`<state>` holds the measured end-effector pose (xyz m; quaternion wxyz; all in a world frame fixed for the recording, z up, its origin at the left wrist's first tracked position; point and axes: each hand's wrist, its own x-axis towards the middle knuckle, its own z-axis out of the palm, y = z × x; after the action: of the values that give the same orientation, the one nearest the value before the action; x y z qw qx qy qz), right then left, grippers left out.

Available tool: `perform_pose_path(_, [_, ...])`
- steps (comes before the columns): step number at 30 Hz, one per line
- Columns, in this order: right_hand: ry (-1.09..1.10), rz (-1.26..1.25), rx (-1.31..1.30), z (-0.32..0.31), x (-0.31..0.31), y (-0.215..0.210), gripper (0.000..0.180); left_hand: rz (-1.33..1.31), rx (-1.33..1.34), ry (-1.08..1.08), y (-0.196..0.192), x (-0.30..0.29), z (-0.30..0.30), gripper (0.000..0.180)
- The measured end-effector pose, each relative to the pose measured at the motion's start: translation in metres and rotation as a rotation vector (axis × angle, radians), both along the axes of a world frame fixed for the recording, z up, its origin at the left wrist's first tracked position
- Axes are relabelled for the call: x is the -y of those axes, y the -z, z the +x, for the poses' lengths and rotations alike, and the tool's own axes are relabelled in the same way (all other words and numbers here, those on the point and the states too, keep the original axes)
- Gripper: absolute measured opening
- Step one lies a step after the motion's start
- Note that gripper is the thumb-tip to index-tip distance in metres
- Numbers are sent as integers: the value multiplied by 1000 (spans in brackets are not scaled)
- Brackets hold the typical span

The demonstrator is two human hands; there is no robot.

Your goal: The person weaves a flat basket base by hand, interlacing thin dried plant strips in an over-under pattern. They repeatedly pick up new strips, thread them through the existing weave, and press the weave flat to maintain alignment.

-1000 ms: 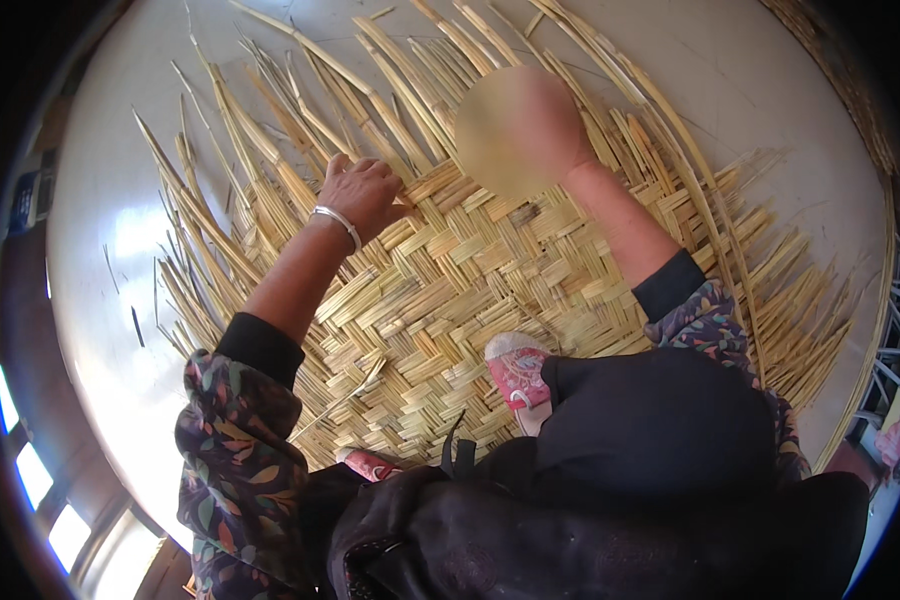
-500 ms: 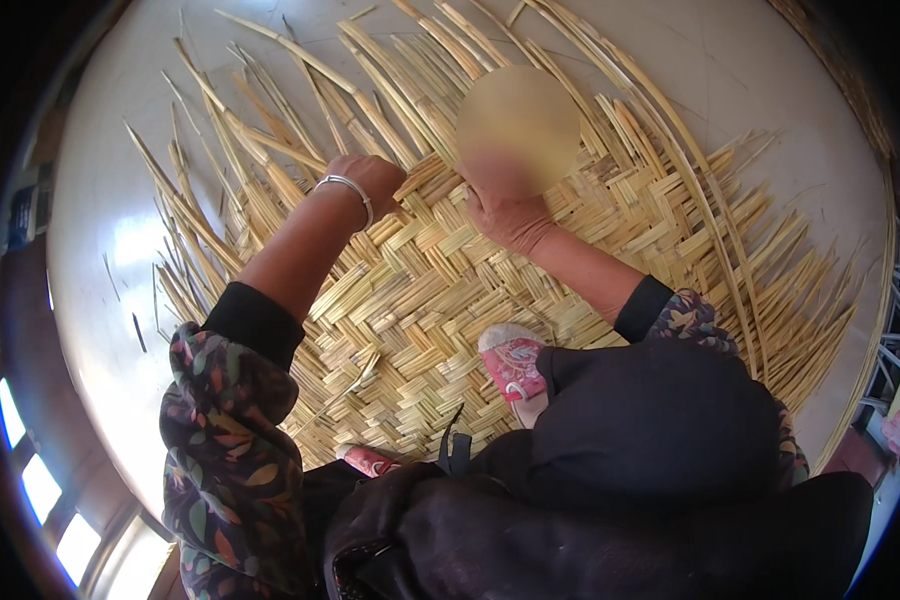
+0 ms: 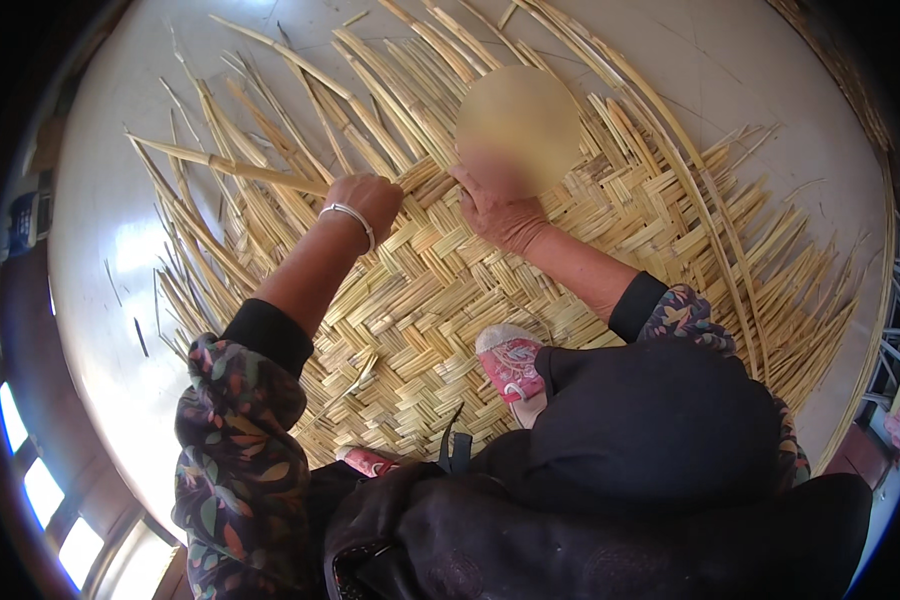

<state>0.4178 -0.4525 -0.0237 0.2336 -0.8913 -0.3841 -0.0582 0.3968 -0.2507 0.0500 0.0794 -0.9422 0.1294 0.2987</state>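
Observation:
A mat of split reed strips (image 3: 420,290) in a slanting weave lies on the floor below me. My left hand (image 3: 363,207), with a silver bangle at its wrist, is closed at the weave's far edge. Out of its fist a pale reed strip (image 3: 235,168) runs off to the left, above other loose ends. Farther right, my right hand (image 3: 505,212) rests low over the weave, its thumb and nearer fingers curled. A round blurred patch covers part of that hand and the strips beyond it, so whatever it grips is hidden.
Unwoven reed ends (image 3: 410,100) fan out past the far edge and both sides. Two long strips (image 3: 705,190) curve down the right side. A pink shoe (image 3: 510,365) stands on the mat, another (image 3: 368,460) at its near edge. Pale smooth floor (image 3: 100,230) surrounds it.
The reed strip in my left hand has swung down and leftward, from a steeper slant to a flatter one. My left hand has shifted slightly toward me; my right hand has barely moved.

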Motion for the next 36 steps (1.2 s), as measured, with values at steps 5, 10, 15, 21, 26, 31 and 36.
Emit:
perform_pose_path(5, [-2, 52, -6, 0, -5, 2, 34, -83, 190, -112, 18, -1, -21, 11])
perform_pose_path(10, [-3, 69, 37, 1, -5, 2, 30, -168, 148, -428, 22, -3, -24, 14])
perform_pose_path(15, [-18, 86, 42, 1, -8, 1, 32, -216, 147, -763, 23, -6, -19, 24])
perform_pose_path(21, [-17, 24, 41, 3, -1, -1, 35, -421, 166, -597, 8, -23, -13, 27])
perform_pose_path(26, [-180, 66, 185, 3, -21, -18, 38, -341, 261, -242, 27, -72, -29, 20])
perform_pose_path(31, [-255, -154, 94, 12, -25, -14, 49, -454, 362, -560, 36, -40, -57, 16])
perform_pose_path(36, [-255, -266, -38, 15, -37, -21, 53, -279, 499, -822, 29, -15, -81, 12])
